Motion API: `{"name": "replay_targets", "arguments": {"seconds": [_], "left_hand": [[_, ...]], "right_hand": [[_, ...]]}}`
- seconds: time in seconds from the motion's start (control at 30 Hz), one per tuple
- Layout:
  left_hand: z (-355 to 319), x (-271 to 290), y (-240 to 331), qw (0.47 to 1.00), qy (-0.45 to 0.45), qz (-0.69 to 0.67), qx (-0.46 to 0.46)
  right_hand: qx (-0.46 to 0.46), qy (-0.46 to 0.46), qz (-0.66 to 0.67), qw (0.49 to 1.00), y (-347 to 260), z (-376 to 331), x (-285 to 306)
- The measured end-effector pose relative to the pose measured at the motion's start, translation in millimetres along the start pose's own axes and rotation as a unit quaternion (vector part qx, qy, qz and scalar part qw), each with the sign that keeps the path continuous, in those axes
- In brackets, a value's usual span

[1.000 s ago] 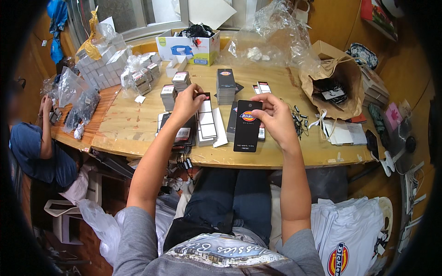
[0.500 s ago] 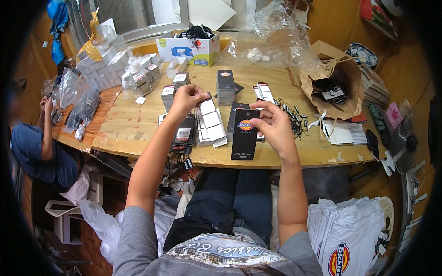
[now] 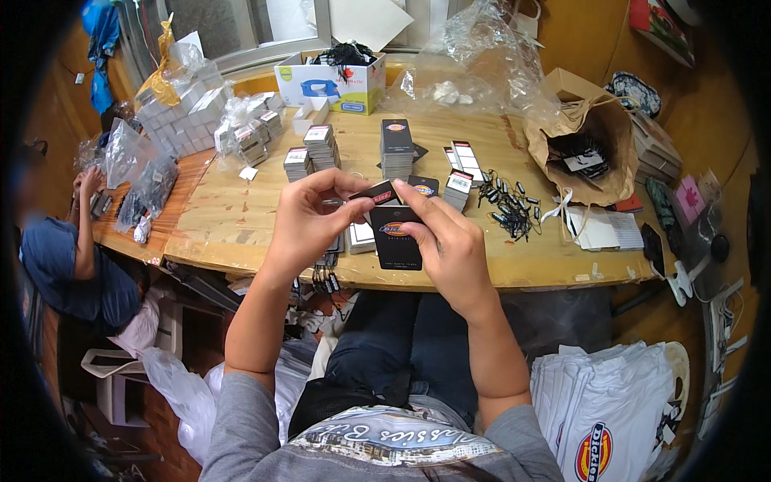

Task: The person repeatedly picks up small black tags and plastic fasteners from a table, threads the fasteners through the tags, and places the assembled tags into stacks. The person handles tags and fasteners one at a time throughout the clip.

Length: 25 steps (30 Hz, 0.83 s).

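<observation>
In front of my chest both hands come together above the table's front edge. My right hand (image 3: 456,249) pinches a tall black hang tag (image 3: 399,251) with a coloured logo, held upright. Between the thumb and fingers of my left hand (image 3: 307,226) is a smaller black tag (image 3: 374,195) with a red patch, tilted at the top of the hang tag; whether the two touch I cannot tell. White cards (image 3: 361,239) lie beneath, mostly hidden by my hands. Just beyond stands a tall stack of black hang tags (image 3: 397,153).
Small label-topped stacks (image 3: 319,146) stand left of centre. To the right lie black string loops (image 3: 510,210), another small stack (image 3: 458,189) and an open paper bag (image 3: 594,136). A printed carton (image 3: 331,87) stands at the back. Another person (image 3: 76,257) works at the far left.
My left hand has left the white cards and moved right, now holding the small black tag. My right hand has brought the hang tag left to meet it.
</observation>
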<state>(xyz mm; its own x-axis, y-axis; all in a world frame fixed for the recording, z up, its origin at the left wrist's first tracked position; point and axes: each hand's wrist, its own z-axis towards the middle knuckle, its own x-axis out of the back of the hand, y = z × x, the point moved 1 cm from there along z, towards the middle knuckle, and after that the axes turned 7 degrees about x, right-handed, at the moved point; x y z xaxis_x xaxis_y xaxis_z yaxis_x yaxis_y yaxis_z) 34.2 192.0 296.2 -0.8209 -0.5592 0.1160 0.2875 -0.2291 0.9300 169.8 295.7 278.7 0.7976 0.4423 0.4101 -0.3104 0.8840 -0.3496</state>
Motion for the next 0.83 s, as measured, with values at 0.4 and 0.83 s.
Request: {"name": "replay_targets", "arguments": {"seconds": [0.4,0.83], "left_hand": [[-20.9,-19.5,14.8,0.965,0.087,0.166,-0.182],[-32.0,-28.1,17.2,0.908,0.155,0.276,-0.275]], "right_hand": [[0.105,0.022,-0.141,0.984,-7.6,-7.6,1.9],[0.138,0.103,-0.151,0.973,-11.7,-16.8,-8.5]]}}
